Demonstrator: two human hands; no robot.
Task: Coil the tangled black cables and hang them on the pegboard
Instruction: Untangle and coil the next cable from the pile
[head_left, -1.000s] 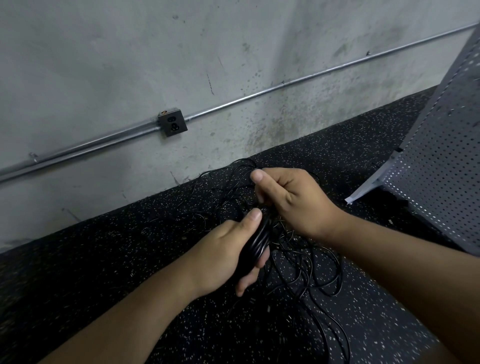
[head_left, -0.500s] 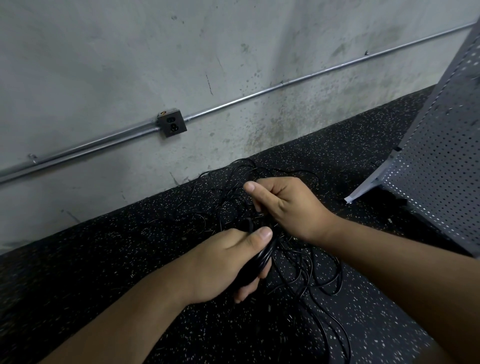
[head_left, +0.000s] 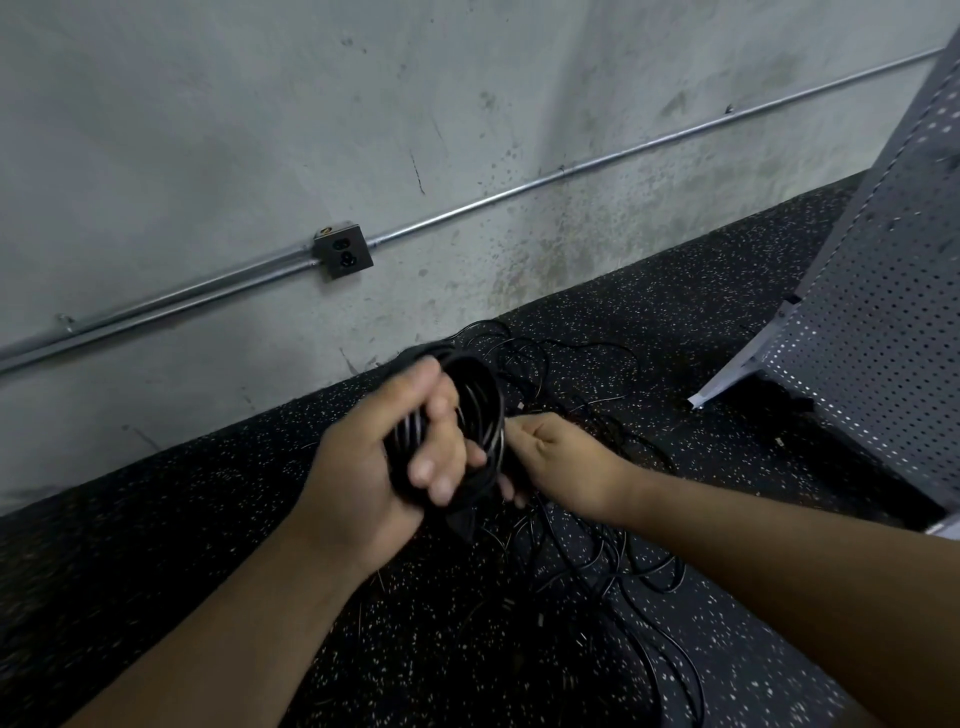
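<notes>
My left hand (head_left: 374, 467) grips a small coil (head_left: 480, 395) tight, and my right hand (head_left: 558, 457) pinches its edge; most cables (head_left: 631, 577) lie tangled on the floor, none visibly hung on the pegboard (head_left: 883, 322), so I judge it early

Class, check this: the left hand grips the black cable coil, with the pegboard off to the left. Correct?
No. The head view shows the pegboard off to the right; the left hand does grip the coil.
</notes>
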